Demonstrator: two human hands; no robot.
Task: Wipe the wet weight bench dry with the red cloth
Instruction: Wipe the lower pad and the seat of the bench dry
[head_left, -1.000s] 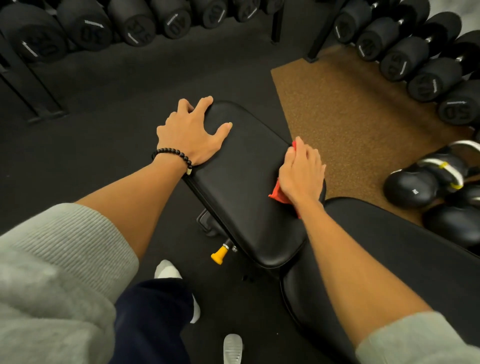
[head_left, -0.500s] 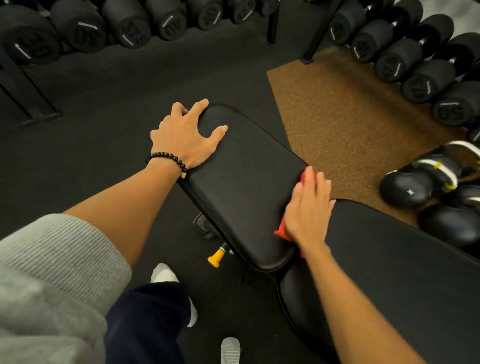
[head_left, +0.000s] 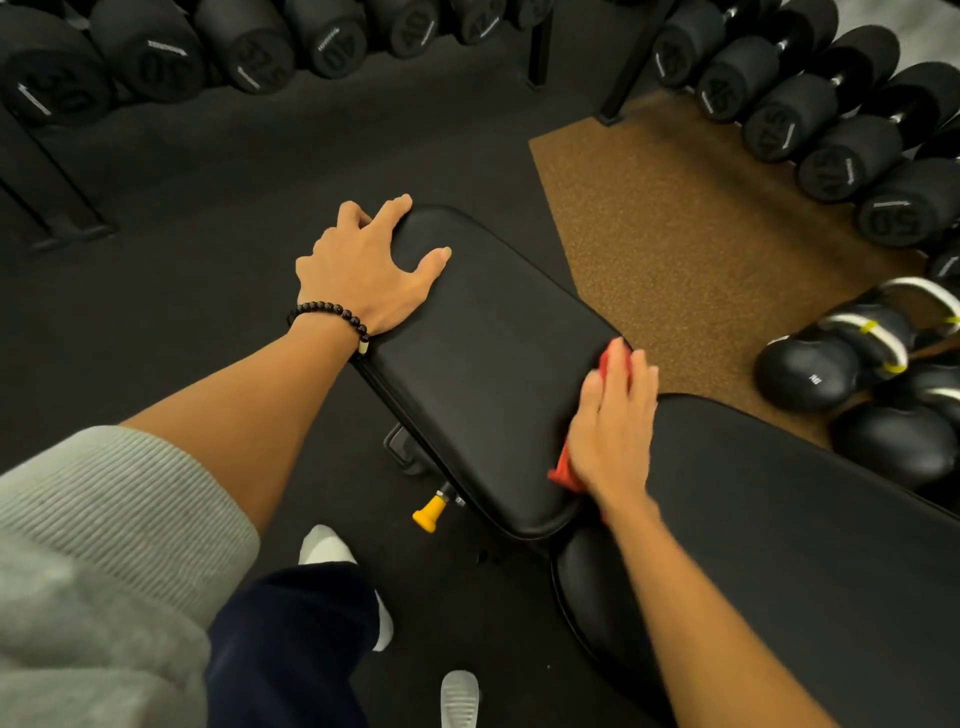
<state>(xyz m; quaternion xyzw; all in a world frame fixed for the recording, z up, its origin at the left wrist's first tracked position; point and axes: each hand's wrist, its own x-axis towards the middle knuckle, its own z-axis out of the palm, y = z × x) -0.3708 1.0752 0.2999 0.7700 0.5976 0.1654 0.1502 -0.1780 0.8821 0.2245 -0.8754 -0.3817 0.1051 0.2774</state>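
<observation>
Fingers (head_left: 621, 379) of your right hand (head_left: 608, 431) lie straight and flat, pressing the crumpled red cloth (head_left: 563, 470) onto the black padded weight bench (head_left: 493, 364).

Your left hand (head_left: 363, 270) braces the seat pad's far left corner, fingers spread and relaxed, holding nothing. The cloth sits at the pad's right edge, near the gap before the long back pad (head_left: 779, 519), so you look mid-stroke on the seat. Next, I'd judge, sweep back across the seat, then the back pad, keeping the cloth flat under your palm. The yellow adjustment knob (head_left: 430, 514) pokes out below the near edge; black kettlebells (head_left: 810, 371) and racked black dumbbells (head_left: 831, 114) crowd the floor to the right.
</observation>
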